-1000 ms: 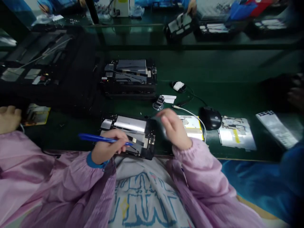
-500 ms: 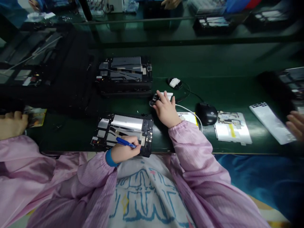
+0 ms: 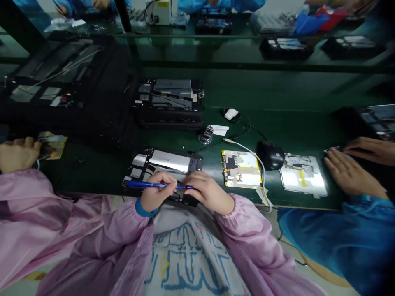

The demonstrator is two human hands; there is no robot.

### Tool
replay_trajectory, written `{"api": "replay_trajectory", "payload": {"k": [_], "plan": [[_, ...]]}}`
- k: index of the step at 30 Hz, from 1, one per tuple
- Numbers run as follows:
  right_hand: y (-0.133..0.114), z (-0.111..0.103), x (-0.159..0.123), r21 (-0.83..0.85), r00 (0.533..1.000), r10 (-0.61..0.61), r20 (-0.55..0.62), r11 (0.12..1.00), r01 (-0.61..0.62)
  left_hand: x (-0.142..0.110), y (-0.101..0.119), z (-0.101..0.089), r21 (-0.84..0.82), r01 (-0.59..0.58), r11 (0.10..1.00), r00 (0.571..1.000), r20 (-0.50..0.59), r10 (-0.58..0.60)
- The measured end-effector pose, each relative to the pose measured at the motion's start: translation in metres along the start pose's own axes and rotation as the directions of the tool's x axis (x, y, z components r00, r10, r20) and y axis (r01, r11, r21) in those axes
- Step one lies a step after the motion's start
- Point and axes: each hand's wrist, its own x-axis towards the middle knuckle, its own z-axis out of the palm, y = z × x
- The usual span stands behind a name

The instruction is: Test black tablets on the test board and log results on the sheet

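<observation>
My left hand is closed round a blue pen, which lies level across the front of an opened tablet-like device. My right hand has its fingers pinched at the pen's right end, where a small blue part shows at the fingertips. Silver panels, cables and a black frame make up the device, which sits at the table's edge. Both hands cover its lower right part. Whether the right fingers hold a separate cap is unclear.
Behind stands a stack of similar devices, with a larger stack to the left. A small stamp-like object, a yellow-edged panel, a white cable and a black mouse lie rightward. Co-workers' hands are at both sides.
My right hand has left the small stamp-like object and come down to the pen's right end. My left hand's pen has turned from slanted to nearly level. The right neighbour's hands have moved in.
</observation>
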Motion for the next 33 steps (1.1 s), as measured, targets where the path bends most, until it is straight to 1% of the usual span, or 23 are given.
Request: {"api": "replay_trajectory", "payload": {"k": [3, 6, 8, 9, 10, 11, 12, 13, 14, 15, 16, 18, 20, 22, 24, 25, 27, 29, 30, 31, 32, 33], "plan": [[-0.003, 0.006, 0.004, -0.017, 1.000, -0.023, -0.001, 1.000, 0.023, 0.000, -0.001, 0.003, 0.078, -0.046, 0.996, 0.998, 0.043, 0.043], [-0.011, 0.011, 0.006, 0.048, 0.999, -0.026, 0.034, 0.999, 0.024, 0.000, 0.000, 0.002, 0.152, -0.135, 0.979, 0.986, 0.123, 0.116], [-0.016, 0.012, 0.004, 0.079, 0.999, -0.017, 0.047, 0.997, 0.013, 0.001, 0.003, -0.007, 0.168, -0.184, 0.969, 0.965, 0.218, 0.145], [-0.018, 0.011, 0.002, 0.061, 0.999, -0.003, 0.037, 0.998, 0.000, 0.002, 0.006, -0.016, 0.186, -0.191, 0.964, 0.960, 0.239, 0.144], [-0.019, 0.010, -0.001, 0.014, 1.000, 0.026, 0.007, 1.000, -0.027, 0.003, 0.009, -0.026, 0.215, -0.182, 0.960, 0.967, 0.214, 0.135], [-0.018, 0.009, -0.005, -0.059, 0.996, 0.076, -0.046, 0.995, -0.078, 0.004, 0.012, -0.039, 0.250, -0.158, 0.955, 0.981, 0.149, 0.123], [-0.016, 0.008, -0.011, -0.143, 0.983, 0.143, -0.116, 0.977, -0.159, 0.004, 0.015, -0.054, 0.286, -0.118, 0.951, 0.993, 0.011, 0.120], [-0.012, 0.009, -0.016, -0.220, 0.958, 0.217, -0.186, 0.941, -0.256, 0.004, 0.016, -0.068, 0.303, -0.074, 0.950, 0.984, -0.134, 0.119], [-0.008, 0.011, -0.022, -0.279, 0.927, 0.283, -0.246, 0.895, -0.347, 0.004, 0.016, -0.083, 0.311, -0.039, 0.950, 0.959, -0.256, 0.123], [-0.003, 0.015, -0.028, -0.315, 0.897, 0.341, -0.281, 0.850, -0.422, 0.003, 0.015, -0.095, 0.313, 0.006, 0.950, 0.936, -0.337, 0.105], [0.002, 0.021, -0.033, -0.332, 0.879, 0.384, -0.282, 0.821, -0.465, 0.002, 0.012, -0.105, 0.294, 0.057, 0.954, 0.925, -0.375, 0.060], [0.009, 0.034, -0.039, -0.311, 0.868, 0.431, -0.246, 0.813, -0.492, -0.002, 0.002, -0.116, 0.214, 0.166, 0.963, 0.913, -0.403, -0.068], [0.012, 0.043, -0.040, -0.228, 0.860, 0.456, -0.230, 0.834, -0.503, -0.006, -0.007, -0.116, 0.137, 0.241, 0.961, 0.897, -0.409, -0.167], [0.010, 0.046, -0.037, -0.066, 0.851, 0.474, -0.226, 0.864, -0.499, -0.009, -0.013, -0.108, 0.078, 0.245, 0.966, 0.895, -0.403, -0.194], [0.005, 0.038, -0.033, 0.151, 0.839, 0.486, -0.245, 0.874, -0.462, -0.009, -0.012, -0.097, 0.021, 0.193, 0.981, 0.911, -0.374, -0.171], [0.002, 0.031, -0.031, 0.266, 0.823, 0.498, -0.274, 0.862, -0.433, -0.009, -0.009, -0.091, -0.011, 0.156, 0.988, 0.921, -0.361, -0.149], [-0.004, 0.009, -0.029, 0.489, 0.762, 0.553, -0.337, 0.794, -0.360, -0.005, 0.002, -0.080, -0.089, 0.047, 0.995, 0.940, -0.333, -0.074], [-0.007, -0.019, -0.026, 0.681, 0.682, 0.641, -0.351, 0.675, -0.284, 0.002, 0.016, -0.071, -0.186, -0.100, 0.977, 0.954, -0.297, 0.041], [-0.007, -0.035, -0.025, 0.753, 0.639, 0.683, -0.354, 0.613, -0.239, 0.007, 0.023, -0.069, -0.227, -0.170, 0.959, 0.955, -0.279, 0.103], [-0.004, -0.053, -0.024, 0.802, 0.590, 0.718, -0.369, 0.567, -0.187, 0.012, 0.029, -0.066, -0.257, -0.226, 0.940, 0.953, -0.257, 0.160], [0.001, -0.071, -0.021, 0.827, 0.530, 0.742, -0.410, 0.547, -0.126, 0.019, 0.033, -0.064, -0.275, -0.266, 0.924, 0.950, -0.236, 0.203], [0.009, -0.090, -0.017, 0.831, 0.462, 0.752, -0.470, 0.554, -0.056, 0.026, 0.035, -0.061, -0.283, -0.288, 0.915, 0.949, -0.211, 0.233]]}}
